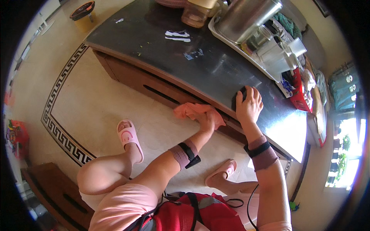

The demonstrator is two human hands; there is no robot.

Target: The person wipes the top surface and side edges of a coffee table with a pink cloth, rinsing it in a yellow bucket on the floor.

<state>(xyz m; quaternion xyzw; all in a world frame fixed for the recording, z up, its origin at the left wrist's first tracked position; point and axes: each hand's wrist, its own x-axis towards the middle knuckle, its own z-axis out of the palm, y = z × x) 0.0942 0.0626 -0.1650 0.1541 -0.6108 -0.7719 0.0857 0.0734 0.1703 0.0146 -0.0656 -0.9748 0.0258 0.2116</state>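
Observation:
My left hand (206, 119) holds a crumpled orange-pink cloth (190, 110) against the brown front of a low table, just below the top's edge. The cloth covers part of a drawer front beside its long dark handle slot (160, 93). Palm down, my right hand (250, 105) rests on the glossy dark tabletop (162, 60) near its front edge. A dark patch shows by its thumb; whether that is a shadow or a thing is unclear. Both wrists wear black straps over mauve cuffs.
A white tray (245, 52) carries a steel canister (245, 18), glass jars and stacked plastic cups. Next to it is a red basket (299, 92). A brown jar (196, 16) stands at the back. White patches (177, 36) mark the top. My slippered feet and a wooden stool (55, 193) are below.

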